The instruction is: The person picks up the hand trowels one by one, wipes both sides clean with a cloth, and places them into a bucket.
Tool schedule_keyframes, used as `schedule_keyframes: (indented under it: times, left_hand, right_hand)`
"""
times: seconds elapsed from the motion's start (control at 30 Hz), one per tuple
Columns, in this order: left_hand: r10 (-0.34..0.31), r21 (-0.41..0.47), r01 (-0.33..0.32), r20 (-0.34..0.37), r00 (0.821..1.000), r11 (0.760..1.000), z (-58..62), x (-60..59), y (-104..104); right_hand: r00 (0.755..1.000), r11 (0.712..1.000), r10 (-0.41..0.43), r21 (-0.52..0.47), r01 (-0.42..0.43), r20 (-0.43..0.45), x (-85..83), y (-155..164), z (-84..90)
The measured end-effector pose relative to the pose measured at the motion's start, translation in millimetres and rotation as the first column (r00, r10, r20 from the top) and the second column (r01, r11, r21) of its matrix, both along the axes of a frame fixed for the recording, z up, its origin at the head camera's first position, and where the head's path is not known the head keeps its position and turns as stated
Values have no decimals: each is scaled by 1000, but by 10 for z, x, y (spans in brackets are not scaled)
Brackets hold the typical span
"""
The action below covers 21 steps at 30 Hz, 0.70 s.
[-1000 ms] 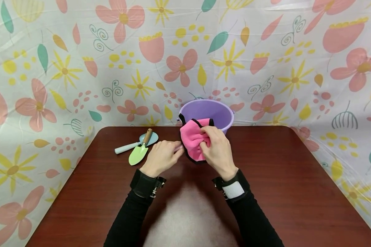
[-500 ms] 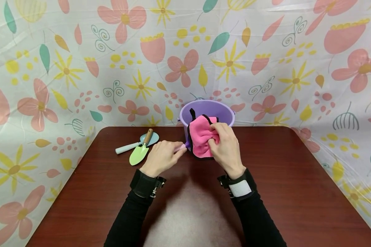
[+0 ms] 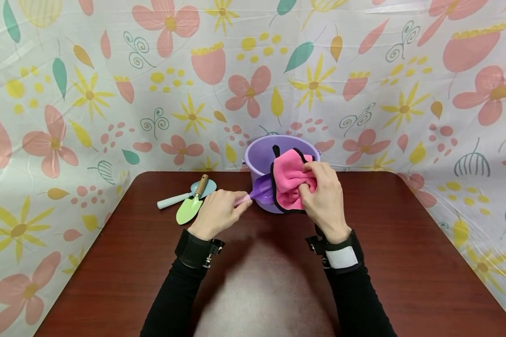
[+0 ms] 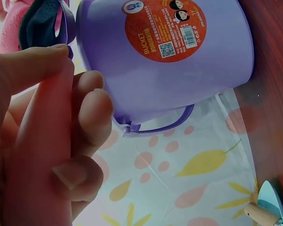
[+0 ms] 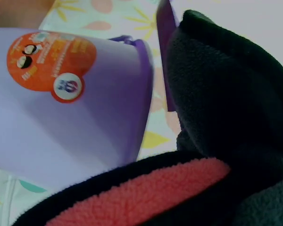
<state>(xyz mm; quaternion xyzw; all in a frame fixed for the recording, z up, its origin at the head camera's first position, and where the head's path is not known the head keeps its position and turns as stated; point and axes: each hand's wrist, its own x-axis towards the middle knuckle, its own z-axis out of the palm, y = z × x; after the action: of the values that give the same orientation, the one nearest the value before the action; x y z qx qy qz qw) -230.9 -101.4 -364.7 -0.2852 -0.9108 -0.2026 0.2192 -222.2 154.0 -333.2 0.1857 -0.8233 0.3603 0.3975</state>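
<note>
My left hand (image 3: 217,213) grips the pink handle of a small trowel (image 3: 262,189), its purple scoop pointing right in front of the bucket. In the left wrist view, fingers and thumb wrap around the handle (image 4: 42,146). A pink cloth (image 3: 290,175) with black edging is bunched in my right hand (image 3: 326,199), pinched between thumb and fingers. It overlaps the right end of the scoop in the head view. The cloth's dark underside (image 5: 226,94) fills much of the right wrist view, beside the purple scoop edge (image 5: 165,52); the right fingers are hidden there.
A purple bucket (image 3: 263,157) with an orange label (image 4: 167,28) stands upright at the table's back edge, behind both hands. Left of the left hand, a green trowel (image 3: 188,211) with a wooden handle lies across a light blue trowel (image 3: 171,202). A flowered curtain (image 3: 253,70) hangs behind.
My right hand has moved right with the cloth, along the trowel, and the purple scoop has come into view from behind it. The left hand has stayed nearly in place.
</note>
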Motion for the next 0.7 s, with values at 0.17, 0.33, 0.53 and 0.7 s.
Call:
schedule_keyframes:
  times: [0.17,0.33,0.53,0.7]
  left_hand:
    - [5,2,-5,-14,1000,1000,-5,-8,-5]
    - [22,11,-22,-35,999,1000,-3,-5,6]
    - [49,40,-47,-56,997,998,1,5,38]
    - [93,49,-89,-81,992,995,12,31,82]
  right_hand:
    - [999,999,-41,28,40,19,86,-13,59]
    - [999,996,-37,85,35,22,161,-91,94]
    - [1000,987,-9,162,7,11,206,-241,68]
    - [1000,975,23,222,-24,9,228,-359,17]
